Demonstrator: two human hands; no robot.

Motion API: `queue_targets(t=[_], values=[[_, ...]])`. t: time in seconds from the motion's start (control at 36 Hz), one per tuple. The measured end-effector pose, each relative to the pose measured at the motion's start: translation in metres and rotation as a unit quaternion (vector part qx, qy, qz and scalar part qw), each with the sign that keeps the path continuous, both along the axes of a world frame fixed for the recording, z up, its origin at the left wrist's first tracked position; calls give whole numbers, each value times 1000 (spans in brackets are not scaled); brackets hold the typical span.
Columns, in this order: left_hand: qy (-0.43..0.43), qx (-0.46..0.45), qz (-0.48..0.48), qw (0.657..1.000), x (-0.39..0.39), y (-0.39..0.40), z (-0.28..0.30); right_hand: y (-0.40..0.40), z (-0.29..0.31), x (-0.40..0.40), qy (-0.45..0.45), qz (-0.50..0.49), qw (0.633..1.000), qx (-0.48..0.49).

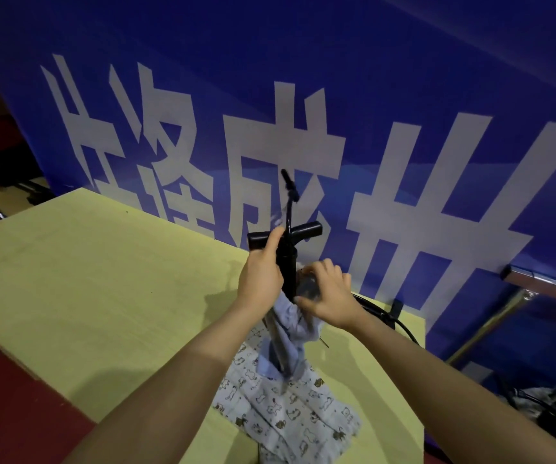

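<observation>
Standing upright over the desk (86, 279), the black pump (286, 259) is steadied by the left hand (259, 276), curled round its barrel just under the T-handle. That likely frees the right hand (328, 296) to clutch the blue cloth (285, 333) against it for wiping. Cloth hides the pump's base, and the right fingertips are blurred.

Event-hall setting: a large blue printed banner (403, 78) is standing behind a pale table (86, 279) on red flooring (19, 413).
</observation>
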State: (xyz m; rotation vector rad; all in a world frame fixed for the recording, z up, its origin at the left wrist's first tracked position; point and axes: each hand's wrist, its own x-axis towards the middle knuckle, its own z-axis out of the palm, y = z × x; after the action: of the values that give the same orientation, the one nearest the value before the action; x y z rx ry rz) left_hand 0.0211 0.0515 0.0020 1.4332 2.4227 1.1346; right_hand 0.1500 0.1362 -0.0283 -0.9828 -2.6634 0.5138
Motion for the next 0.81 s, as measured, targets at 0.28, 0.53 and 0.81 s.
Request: queue_targets(t=[0.28, 0.53, 0.81], values=[[54, -48, 36, 997, 13, 1, 9, 14, 12, 11, -51, -124, 981, 140], [140, -168, 40, 975, 14, 6, 25, 22, 34, 5, 215, -168, 962, -23], [267, -253, 77, 927, 24, 13, 41, 16, 81, -9, 404, -152, 896, -107]])
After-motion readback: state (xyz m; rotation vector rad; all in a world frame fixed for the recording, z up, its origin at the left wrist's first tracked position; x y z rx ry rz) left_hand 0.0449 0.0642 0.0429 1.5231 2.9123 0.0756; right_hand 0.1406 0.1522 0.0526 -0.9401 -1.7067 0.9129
